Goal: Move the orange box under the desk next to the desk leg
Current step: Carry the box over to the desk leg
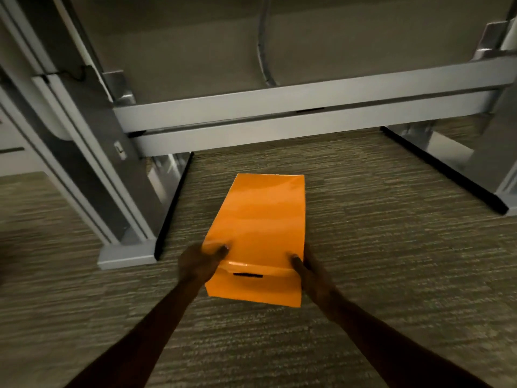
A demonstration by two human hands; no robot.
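Floor: ribbed grey-green carpet (377,275), laid across the whole visible area, dimly lit.

Desk: seen from low down. A pale grey desk leg (112,169) stands at the left on a flat foot (126,254), which is edged by a black strip running far along the carpet. A second leg (500,175) is set at the right edge with a like strip. The two are joined at the far side by a double grey crossbar (279,107). Above it the underside of the desk is seen, with a grey cable (263,43) hanging down across it.

Orange box (257,228): glossy, long, with a dark slot in the near end face. It is placed on the carpet between the two legs, nearer the left one but apart from its foot.

Left hand (195,264): closed on the box's near left corner, thumb laid on top.

Right hand (310,273): closed on the near right corner, thumb likewise on top.
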